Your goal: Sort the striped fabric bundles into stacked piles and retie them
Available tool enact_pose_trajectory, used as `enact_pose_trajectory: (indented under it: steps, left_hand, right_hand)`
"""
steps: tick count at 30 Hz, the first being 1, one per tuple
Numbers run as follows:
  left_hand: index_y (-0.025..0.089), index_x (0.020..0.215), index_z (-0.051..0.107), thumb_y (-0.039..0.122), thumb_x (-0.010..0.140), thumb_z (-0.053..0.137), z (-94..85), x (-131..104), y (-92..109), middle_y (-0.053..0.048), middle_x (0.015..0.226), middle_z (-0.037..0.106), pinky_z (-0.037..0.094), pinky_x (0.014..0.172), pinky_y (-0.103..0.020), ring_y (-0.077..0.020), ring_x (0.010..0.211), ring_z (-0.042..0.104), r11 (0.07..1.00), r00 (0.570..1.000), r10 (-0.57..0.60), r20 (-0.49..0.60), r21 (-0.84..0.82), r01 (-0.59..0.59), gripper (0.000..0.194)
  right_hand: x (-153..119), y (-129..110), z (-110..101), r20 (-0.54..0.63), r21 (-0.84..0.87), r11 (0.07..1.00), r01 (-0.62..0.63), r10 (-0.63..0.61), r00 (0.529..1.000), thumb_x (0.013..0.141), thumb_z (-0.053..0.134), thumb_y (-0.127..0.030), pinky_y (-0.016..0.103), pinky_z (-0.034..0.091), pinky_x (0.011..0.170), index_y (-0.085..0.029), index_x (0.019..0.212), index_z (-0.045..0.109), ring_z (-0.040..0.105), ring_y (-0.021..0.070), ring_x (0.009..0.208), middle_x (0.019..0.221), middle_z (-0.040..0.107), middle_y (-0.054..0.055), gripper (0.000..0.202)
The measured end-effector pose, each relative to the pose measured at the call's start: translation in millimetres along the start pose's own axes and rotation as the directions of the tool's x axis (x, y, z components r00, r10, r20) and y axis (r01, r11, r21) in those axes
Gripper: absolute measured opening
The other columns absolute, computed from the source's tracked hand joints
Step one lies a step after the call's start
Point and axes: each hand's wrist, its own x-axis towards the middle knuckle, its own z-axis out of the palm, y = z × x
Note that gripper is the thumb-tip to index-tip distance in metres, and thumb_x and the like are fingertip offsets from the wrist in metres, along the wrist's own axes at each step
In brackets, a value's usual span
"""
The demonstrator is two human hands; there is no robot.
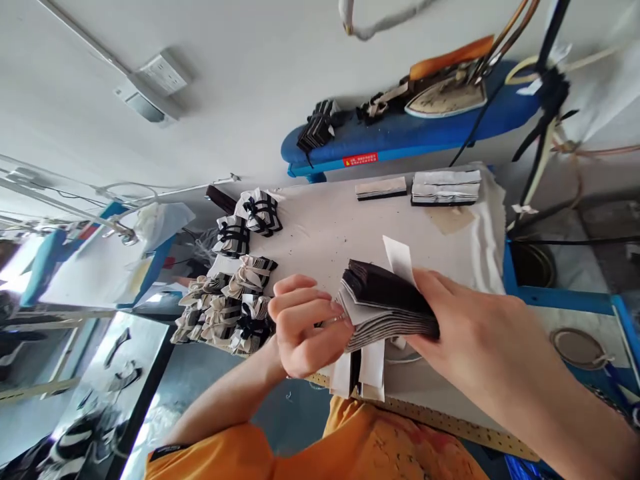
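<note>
Over the pale, cloth-covered table [320,227], we are holding a stack [387,313] of thin, flat fabric pieces in our right hand [465,327], which is closing thumb and fingers around the stack's right end. The stack is showing a matte black folded top above a fan of thin layered edges, and a smooth white slip [399,259] is jutting up beside the thumb. We are holding our left hand [310,327] half open, its fingers curling at the stack's left end; whether it is pinching any layer, we cannot tell. To the left, blocky cloth bundles [250,273] are lying tied with soft strips. Beyond the table, a pointed metal iron [445,99] is resting on a rounded, blue padded board [370,139].
</note>
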Motion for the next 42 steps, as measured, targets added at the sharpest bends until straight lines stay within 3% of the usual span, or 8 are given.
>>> enact_pose_trajectory:
  steps: [5,9,11,16,20,28,33,42]
  left_hand:
    - [0.043,0.108,0.065,0.037,0.082,0.078,-23.2,-44,-9,-0.003,0.088,0.063,0.051,0.075,-0.046,-0.0245,0.085,0.056,0.998,0.979,0.067,-0.191,0.030,-0.063,0.030]
    - [0.039,0.103,0.061,0.022,0.084,0.070,-42.0,-71,-5,-0.001,0.084,0.062,0.047,0.075,-0.044,-0.0224,0.078,0.053,0.980,0.766,0.198,-0.612,0.120,-0.157,0.027]
    - [0.036,0.100,0.060,0.019,0.085,0.065,-55.8,-75,-1,-0.001,0.084,0.065,0.046,0.074,-0.043,-0.0216,0.077,0.056,0.973,0.689,0.231,-0.687,0.161,-0.166,0.023]
    - [0.032,0.099,0.058,0.019,0.087,0.061,-90.2,-90,-3,-0.002,0.098,0.075,0.049,0.080,-0.044,-0.0228,0.096,0.066,0.965,0.712,0.249,-0.656,0.105,-0.241,0.017]
    - [0.031,0.102,0.054,0.028,0.089,0.062,-109.6,-107,-8,-0.005,0.115,0.075,0.047,0.090,-0.049,-0.0272,0.112,0.066,0.978,0.786,0.189,-0.588,0.039,-0.206,0.016]
    - [0.031,0.103,0.054,0.052,0.098,0.037,-146.2,-126,-7,-0.006,0.121,0.075,0.041,0.096,-0.053,-0.0307,0.115,0.061,0.988,0.838,0.091,-0.537,-0.054,-0.142,0.027]
    - [0.028,0.114,0.058,0.043,0.105,0.033,-169.3,-132,-9,-0.005,0.099,0.077,0.040,0.092,-0.051,-0.0276,0.103,0.064,0.958,0.839,0.131,-0.529,-0.151,-0.245,0.030]
    - [0.023,0.134,0.055,0.006,0.091,0.052,-182.1,-138,-3,0.002,0.083,0.076,0.037,0.080,-0.043,-0.0187,0.076,0.058,0.958,0.829,0.075,-0.554,-0.190,-0.214,0.046]
  right_hand:
    - [5,-46,-15,-0.014,-0.138,0.990,0.004,-0.006,1.000,0.093,0.039,-0.032,0.024,0.034,0.048,-0.021,0.099,0.063,0.068,0.0225,0.054,0.055,0.057,0.001,0.027]
    - [14,-84,-20,0.016,-0.197,0.980,0.010,-0.007,1.000,0.100,0.019,-0.039,0.022,0.034,0.048,-0.022,0.101,0.065,0.070,0.0213,0.053,0.056,0.057,0.002,0.049]
    - [20,-101,-22,0.020,-0.225,0.973,0.044,-0.041,0.999,0.100,0.022,-0.035,0.023,0.033,0.045,-0.022,0.102,0.063,0.070,0.0223,0.050,0.057,0.059,0.002,0.043]
    - [33,-141,-28,0.010,-0.337,0.930,0.146,-0.151,0.988,0.088,0.046,-0.022,0.031,0.035,0.035,-0.017,0.108,0.059,0.062,0.0241,0.040,0.062,0.062,0.002,0.024]
    - [40,-166,-32,0.037,-0.402,0.894,0.196,-0.198,0.979,0.088,0.045,-0.022,0.033,0.037,0.033,-0.018,0.108,0.057,0.062,0.0242,0.040,0.062,0.061,0.001,0.024]
    - [49,-198,-32,0.041,-0.444,0.872,0.206,-0.210,0.977,0.092,0.046,-0.026,0.033,0.036,0.035,-0.021,0.104,0.056,0.064,0.0237,0.042,0.063,0.062,-0.001,0.016]
    - [45,-212,-34,0.054,-0.486,0.853,0.192,-0.190,0.980,0.090,0.047,-0.026,0.032,0.034,0.038,-0.017,0.114,0.058,0.064,0.0240,0.043,0.064,0.064,0.002,0.028]
    - [46,-235,-35,0.027,-0.505,0.841,0.192,-0.207,0.978,0.081,0.046,-0.020,0.031,0.033,0.041,-0.018,0.112,0.059,0.067,0.0232,0.048,0.070,0.070,0.004,0.033]
